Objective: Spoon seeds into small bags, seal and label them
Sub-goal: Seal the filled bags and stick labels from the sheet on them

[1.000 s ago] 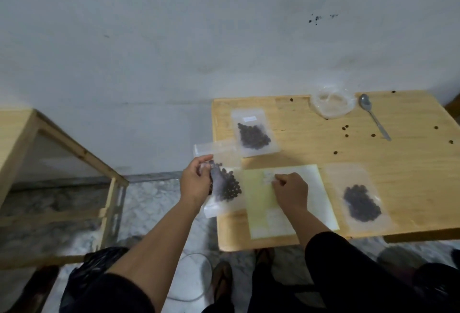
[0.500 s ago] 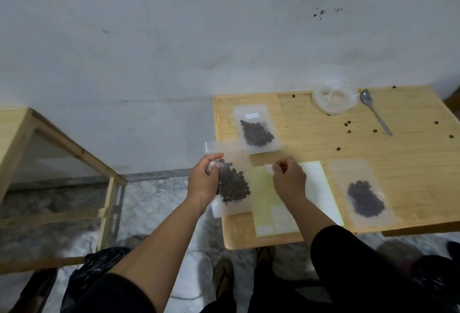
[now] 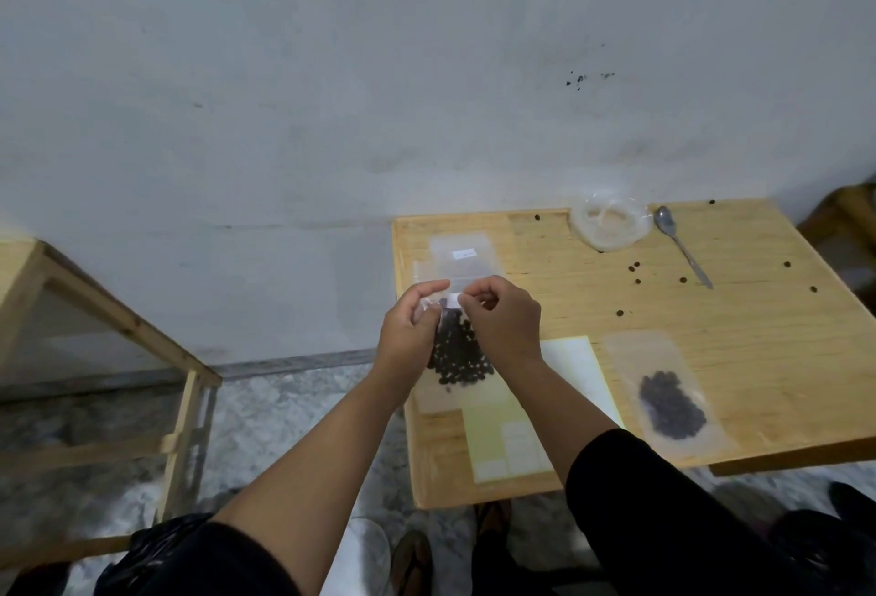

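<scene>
Left hand: the left hand (image 3: 411,329) grips the left edge of the held bag (image 3: 457,358) near its top, fingers curled round the plastic.
Right hand: the right hand (image 3: 503,316) pinches a small white label (image 3: 454,299) against the upper part of the same bag, thumb and forefinger closed on it.
Held bag: clear, with dark seeds (image 3: 459,356) heaped in its lower half; it sits at the table's 9 o'clock side, between the two hands.
Labelled bag: a second clear bag (image 3: 462,259) lies flat at 11 o'clock on the table (image 3: 758,334), a white sticker on it; its lower part is hidden behind the hands.
Third bag: another seed bag (image 3: 668,398) lies flat at 4 o'clock, well apart from the hands.
Label sheet: a pale yellow sheet (image 3: 505,443) lies at 6 o'clock, under the right forearm.
Bowl: a clear dish (image 3: 609,225) stands at 12 o'clock.
Spoon: a metal spoon (image 3: 682,244) lies just beside the bowl, at 1 o'clock.
Loose seeds: scattered around 2 o'clock (image 3: 634,267).
</scene>
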Demonstrator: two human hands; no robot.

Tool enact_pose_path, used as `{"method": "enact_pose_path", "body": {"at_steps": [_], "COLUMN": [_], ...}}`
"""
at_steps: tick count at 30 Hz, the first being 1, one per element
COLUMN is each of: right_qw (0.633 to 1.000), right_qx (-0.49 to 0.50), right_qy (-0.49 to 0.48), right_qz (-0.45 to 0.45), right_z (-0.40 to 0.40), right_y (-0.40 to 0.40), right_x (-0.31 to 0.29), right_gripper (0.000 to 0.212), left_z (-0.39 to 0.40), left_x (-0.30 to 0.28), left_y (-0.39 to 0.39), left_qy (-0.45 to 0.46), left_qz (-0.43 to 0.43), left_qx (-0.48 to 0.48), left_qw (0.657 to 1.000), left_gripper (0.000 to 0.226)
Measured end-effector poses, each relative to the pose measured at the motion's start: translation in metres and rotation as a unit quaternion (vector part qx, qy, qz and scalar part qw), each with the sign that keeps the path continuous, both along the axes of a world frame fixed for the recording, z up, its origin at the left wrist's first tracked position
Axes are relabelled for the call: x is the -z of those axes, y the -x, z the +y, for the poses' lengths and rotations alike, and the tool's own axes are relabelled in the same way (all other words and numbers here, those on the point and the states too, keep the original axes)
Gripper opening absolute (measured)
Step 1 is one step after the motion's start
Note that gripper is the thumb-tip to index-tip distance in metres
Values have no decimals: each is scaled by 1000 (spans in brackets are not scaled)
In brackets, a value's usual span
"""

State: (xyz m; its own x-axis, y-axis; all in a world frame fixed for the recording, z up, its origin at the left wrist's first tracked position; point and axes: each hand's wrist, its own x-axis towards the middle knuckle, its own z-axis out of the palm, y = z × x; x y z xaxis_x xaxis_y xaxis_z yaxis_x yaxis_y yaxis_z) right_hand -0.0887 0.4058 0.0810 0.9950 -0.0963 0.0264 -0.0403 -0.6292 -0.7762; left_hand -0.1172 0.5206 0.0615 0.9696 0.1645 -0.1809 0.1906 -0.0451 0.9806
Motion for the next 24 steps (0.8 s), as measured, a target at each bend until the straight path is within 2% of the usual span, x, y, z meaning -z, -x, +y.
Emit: {"method": "enact_pose_path", "body": {"at_steps": [4, 15, 20, 24], "right_qw": [1000, 998, 994, 991], "right_qx": [8, 38, 89, 16], "right_qy": [5, -18, -55, -128], "right_qz": [-27, -37, -18, 24], "right_z": [1, -3, -9, -19], "right_y": [-1, -3, 0, 3], "right_x": [-3, -4, -4, -4], "right_gripper": [4, 4, 10, 12], "left_z": [-3, -17, -23, -20], "left_x": [0, -13, -15, -15], "left_y": [-4, -10, -11, -12], "left_qy": [26, -5, -2, 4], "left_qz": [11, 28, 42, 32], "left_qx": [-16, -70, -102, -116], "left_qw": [999, 997, 994, 993], "left_gripper": [16, 14, 12, 12]}}
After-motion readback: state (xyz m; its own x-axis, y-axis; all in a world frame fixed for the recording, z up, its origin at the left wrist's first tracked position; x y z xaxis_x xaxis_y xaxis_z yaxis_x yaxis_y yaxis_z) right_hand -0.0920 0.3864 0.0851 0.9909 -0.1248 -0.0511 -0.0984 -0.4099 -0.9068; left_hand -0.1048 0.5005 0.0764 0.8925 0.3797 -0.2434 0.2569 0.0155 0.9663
